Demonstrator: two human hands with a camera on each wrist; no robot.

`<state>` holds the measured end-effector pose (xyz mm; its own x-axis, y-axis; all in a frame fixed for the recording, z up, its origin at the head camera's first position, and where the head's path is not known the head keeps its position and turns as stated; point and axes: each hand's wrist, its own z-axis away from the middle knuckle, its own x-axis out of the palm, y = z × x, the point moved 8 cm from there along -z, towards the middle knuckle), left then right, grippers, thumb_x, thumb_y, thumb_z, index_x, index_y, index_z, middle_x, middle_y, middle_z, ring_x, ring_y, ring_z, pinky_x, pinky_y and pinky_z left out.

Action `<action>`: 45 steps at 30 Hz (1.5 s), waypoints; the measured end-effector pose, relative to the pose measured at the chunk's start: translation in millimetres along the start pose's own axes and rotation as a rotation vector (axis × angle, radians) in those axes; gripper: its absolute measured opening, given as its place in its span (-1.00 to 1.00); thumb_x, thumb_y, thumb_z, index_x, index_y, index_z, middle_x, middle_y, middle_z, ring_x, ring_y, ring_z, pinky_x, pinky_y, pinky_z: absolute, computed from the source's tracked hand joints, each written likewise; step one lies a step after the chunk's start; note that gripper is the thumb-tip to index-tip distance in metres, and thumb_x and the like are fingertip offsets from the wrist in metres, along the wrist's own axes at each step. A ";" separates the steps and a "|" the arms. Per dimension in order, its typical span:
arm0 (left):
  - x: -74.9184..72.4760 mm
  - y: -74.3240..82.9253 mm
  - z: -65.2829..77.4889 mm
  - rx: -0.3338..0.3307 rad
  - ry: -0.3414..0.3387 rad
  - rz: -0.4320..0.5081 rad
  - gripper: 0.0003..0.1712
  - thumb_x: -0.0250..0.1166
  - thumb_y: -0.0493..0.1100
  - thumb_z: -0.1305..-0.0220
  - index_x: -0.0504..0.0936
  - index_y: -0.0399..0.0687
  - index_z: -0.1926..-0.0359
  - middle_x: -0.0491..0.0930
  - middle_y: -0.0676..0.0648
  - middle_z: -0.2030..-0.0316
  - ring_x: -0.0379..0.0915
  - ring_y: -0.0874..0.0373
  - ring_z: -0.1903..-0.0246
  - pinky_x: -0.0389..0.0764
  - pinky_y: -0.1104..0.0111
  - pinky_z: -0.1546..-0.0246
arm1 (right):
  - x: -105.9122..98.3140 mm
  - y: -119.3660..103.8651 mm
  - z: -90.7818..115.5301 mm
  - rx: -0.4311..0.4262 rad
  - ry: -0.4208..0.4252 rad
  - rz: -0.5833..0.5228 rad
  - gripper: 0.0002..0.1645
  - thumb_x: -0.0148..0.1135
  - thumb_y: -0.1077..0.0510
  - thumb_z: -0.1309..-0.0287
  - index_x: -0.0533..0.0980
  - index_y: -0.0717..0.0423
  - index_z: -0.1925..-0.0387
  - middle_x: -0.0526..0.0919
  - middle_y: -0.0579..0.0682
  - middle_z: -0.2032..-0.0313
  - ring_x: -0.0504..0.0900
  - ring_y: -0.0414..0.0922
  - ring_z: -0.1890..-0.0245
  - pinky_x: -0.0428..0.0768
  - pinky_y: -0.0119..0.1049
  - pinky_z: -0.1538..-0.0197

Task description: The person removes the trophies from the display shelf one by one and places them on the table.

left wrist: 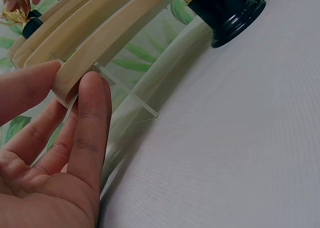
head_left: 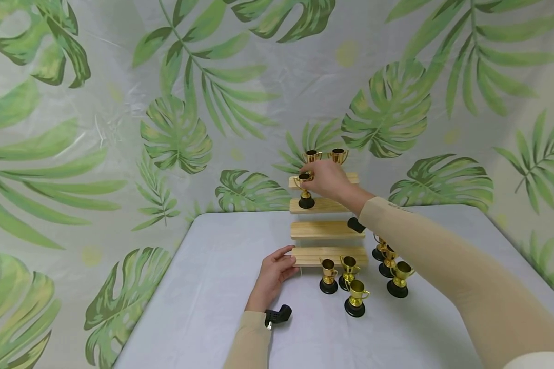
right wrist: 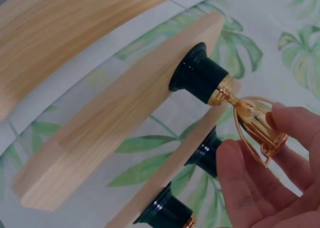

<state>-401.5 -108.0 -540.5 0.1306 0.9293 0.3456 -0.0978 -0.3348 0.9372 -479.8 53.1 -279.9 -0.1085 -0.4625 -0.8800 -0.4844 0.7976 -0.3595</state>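
My right hand (head_left: 329,178) pinches the gold cup of a small trophy (right wrist: 200,75) between thumb and fingers. The trophy is upright, its black base on the left end of the second-highest wooden step (head_left: 328,206) of a display stand. Down at the lowest step (head_left: 311,256), my left hand (head_left: 272,274) grips the left end, thumb on one side and fingers on the other in the left wrist view. On the top step are two more trophies, a left one (head_left: 312,156) partly hidden by my right hand and a right one (head_left: 338,156).
In front of the stand are three trophies, the nearest (head_left: 356,297) closest to me. Several more, including a front one (head_left: 399,279), stand to the right, partly behind my right forearm. Clear supports (left wrist: 127,92) carry the steps. A leaf-print sheet (head_left: 175,133) hangs behind the white table (head_left: 189,287).
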 end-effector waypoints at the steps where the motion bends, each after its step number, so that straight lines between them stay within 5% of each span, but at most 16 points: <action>1: 0.6 0.4 0.1 0.001 -0.002 -0.001 -0.45 0.36 -0.35 -0.29 0.50 -0.28 -0.30 0.65 -0.12 0.19 0.64 0.14 0.26 0.70 0.36 0.21 | 0.0 0.0 0.0 0.001 0.003 0.000 -0.51 0.41 -0.03 -0.25 0.62 -0.02 -0.18 0.66 -0.06 0.28 0.56 -0.12 0.48 0.49 -0.21 0.45; 12: 2.1 2.4 0.1 -0.004 -0.002 -0.011 -0.46 0.37 -0.34 -0.29 0.52 -0.24 -0.29 0.66 -0.14 0.17 0.65 0.13 0.26 0.70 0.35 0.20 | -0.2 0.9 0.1 -0.011 -0.006 -0.021 -0.50 0.40 0.02 -0.27 0.60 0.07 -0.20 0.69 0.08 0.02 0.41 -0.12 0.71 0.39 -0.25 0.55; 19: 2.8 2.6 0.6 -0.015 0.000 -0.003 -0.45 0.39 -0.33 -0.28 0.54 -0.22 -0.28 0.66 -0.14 0.17 0.65 0.12 0.25 0.71 0.33 0.18 | -2.9 -2.3 1.0 -0.019 -0.022 -0.018 -0.52 0.44 0.02 -0.23 0.64 0.08 -0.14 0.72 0.05 0.07 0.56 -0.15 0.62 0.51 -0.23 0.45; 45: 1.6 1.1 5.5 -0.004 -0.008 -0.018 -0.43 0.39 -0.29 -0.29 0.51 -0.22 -0.31 0.65 -0.17 0.11 0.65 0.10 0.21 0.70 0.31 0.14 | -23.9 -14.8 19.0 -0.110 0.015 0.064 -0.56 0.48 0.01 -0.18 0.68 0.07 -0.07 0.74 0.02 0.08 0.65 -0.15 0.40 0.64 -0.15 0.23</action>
<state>-396.0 -107.7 -538.7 0.1402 0.9339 0.3288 -0.0989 -0.3172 0.9432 -453.6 59.7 -259.5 -0.1544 -0.4184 -0.8950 -0.5687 0.7784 -0.2658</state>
